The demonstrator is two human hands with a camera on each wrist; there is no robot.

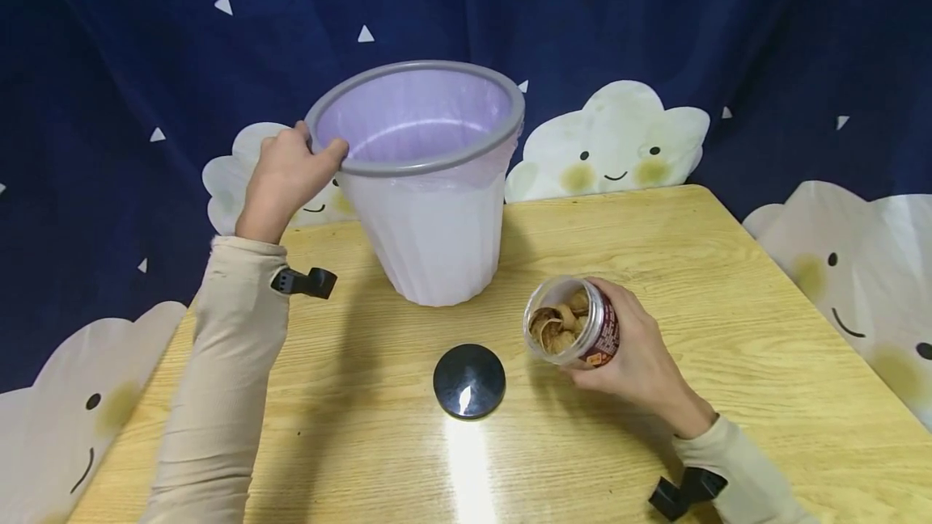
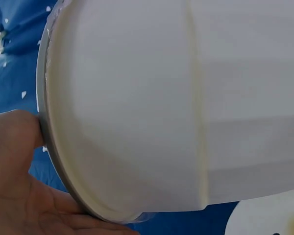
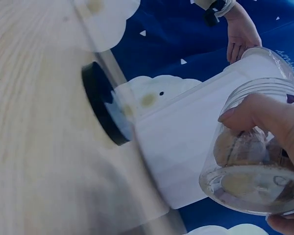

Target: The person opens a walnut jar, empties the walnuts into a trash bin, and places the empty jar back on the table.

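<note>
A white trash bin (image 1: 437, 241) with a grey rim and a purple-tinted liner stands tilted on the table. My left hand (image 1: 290, 172) grips its rim (image 1: 429, 166) at the left side, thumb over the top edge. In my right hand (image 1: 641, 354) is an uncapped clear jar (image 1: 571, 322) with a dark red label, its mouth tipped toward the left. Brown curled pieces (image 1: 559, 323) fill part of the jar. Through the jar's clear wall (image 3: 250, 156) the pieces show in the right wrist view, with my thumb across its side. A round black lid (image 1: 469, 381) lies between the hands.
The light wood table (image 1: 655, 241) ends at a back edge behind the bin. Around it hangs a dark blue curtain (image 1: 582, 6) printed with white triangles and smiling clouds. A black wrist camera (image 1: 304, 282) sits on the left sleeve.
</note>
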